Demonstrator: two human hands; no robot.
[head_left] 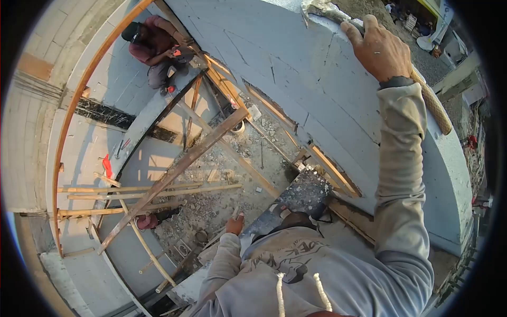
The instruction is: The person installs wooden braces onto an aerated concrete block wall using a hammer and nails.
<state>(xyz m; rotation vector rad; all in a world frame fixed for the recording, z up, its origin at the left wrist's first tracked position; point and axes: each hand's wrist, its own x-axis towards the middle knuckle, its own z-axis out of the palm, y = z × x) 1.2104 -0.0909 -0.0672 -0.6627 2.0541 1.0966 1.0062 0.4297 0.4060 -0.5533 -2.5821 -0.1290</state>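
Observation:
High on the right, my right hand [381, 50] rests at the top edge of a pale grey wall [317, 79], its fingers curled over a dark edge. A tan wooden handle [435, 108] sticks out behind my wrist; it seems to belong to the tool under my hand, whose head is mostly hidden. Lower down, my left hand [234, 225] is closed near my chest. A small pale piece shows at its fingertips, too small to name. Below it lies the rubble-strewn floor [211, 171].
A long wooden plank [174, 179] slants across the space, with several bamboo poles [153, 195] at left. Another person [156, 47] crouches on a ledge at upper left; a second person [148, 221] is partly visible below. A dark rubble-covered platform [303, 193] lies ahead of me.

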